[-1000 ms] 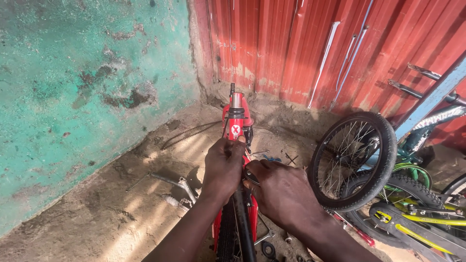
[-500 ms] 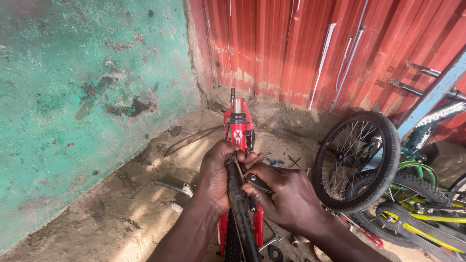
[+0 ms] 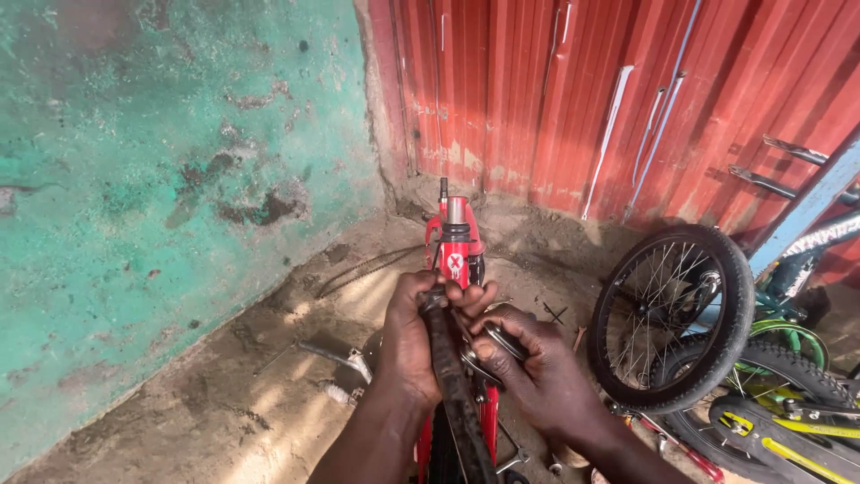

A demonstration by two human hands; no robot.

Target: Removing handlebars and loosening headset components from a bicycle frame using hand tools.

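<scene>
A red bicycle frame (image 3: 455,260) is being worked on at frame centre, its head tube pointing toward 12 o'clock at the corner of the green plaster wall (image 3: 161,179) and red corrugated sheet (image 3: 573,99). A black tyre (image 3: 452,385) is being gripped by the left hand (image 3: 414,341), fingers wrapped fully closed around it. A metal part (image 3: 502,342), apparently a brake arm, is being pinched by the right hand (image 3: 537,376) at 3 o'clock of the tyre, fingers curled shut on it; the exact part cannot be told. Judged progress: the wheel is sitting in the frame, the fitting beside it is being adjusted, not finished. A loose spoked wheel (image 3: 672,314) is leaning at 3 o'clock, well apart. A chain (image 3: 367,264) is lying on the dirt floor (image 3: 269,394) at 10 o'clock.
</scene>
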